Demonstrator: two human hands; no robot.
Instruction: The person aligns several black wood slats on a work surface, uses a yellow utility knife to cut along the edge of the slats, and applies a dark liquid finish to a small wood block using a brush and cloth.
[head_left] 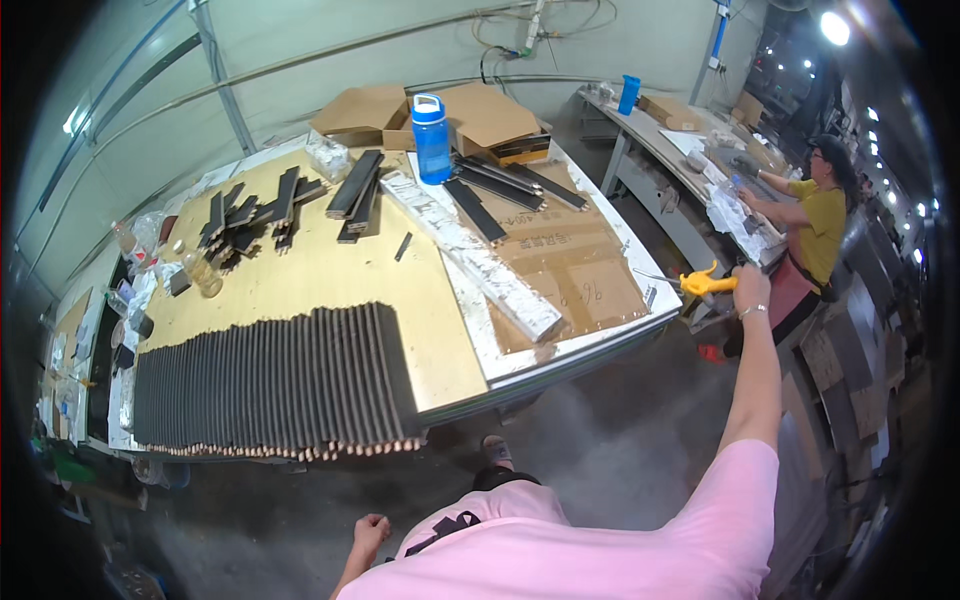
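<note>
Stretched out to the right, past the table's corner, my right hand [750, 290] is wrapped round a yellow air blow gun [706, 281]. Its thin nozzle points left over the corner of the cardboard-covered board [590, 275]. My left hand [372, 531] hangs low beside my body, fingers curled, with nothing visible in it. On the yellow tabletop [440, 350] a long row of dark strips [270, 375] stands packed side by side along the near edge. Looser dark strips [285, 200] lie in heaps farther back. A white-smeared bar [475, 260] crosses between tabletop and cardboard.
A blue water bottle [432, 145] stands near open cardboard boxes [490, 112]. At the left edge are a clear bottle [203, 275] and plastic bags. To the right, a person in a yellow top [822, 235] works at another bench [660, 145]. Boards [850, 350] lean behind.
</note>
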